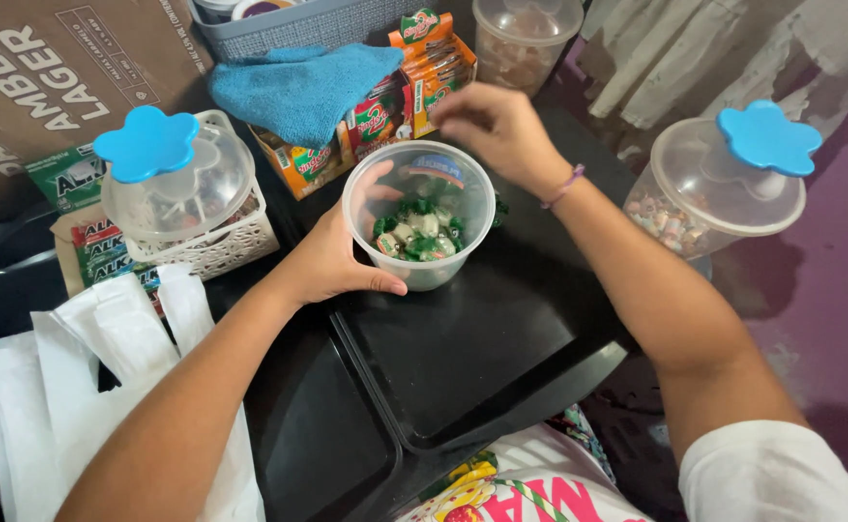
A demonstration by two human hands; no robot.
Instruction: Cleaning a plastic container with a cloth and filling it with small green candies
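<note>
Here left hand (332,256) fingers clamp the clear candy tub (419,215); right hand (492,130) fingers together above orange-green boxes (414,82).

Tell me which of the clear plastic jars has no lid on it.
The jar in the middle, gripped by the left hand on the black tray, holding green-wrapped candies. The jars at left and right both wear blue flower-shaped lids.

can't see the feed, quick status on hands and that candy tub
Left hand gripping clear tub of green wrapped candies. Right hand above far rim, fingers bunched. Tub on black tray. Nothing blocking.
</note>
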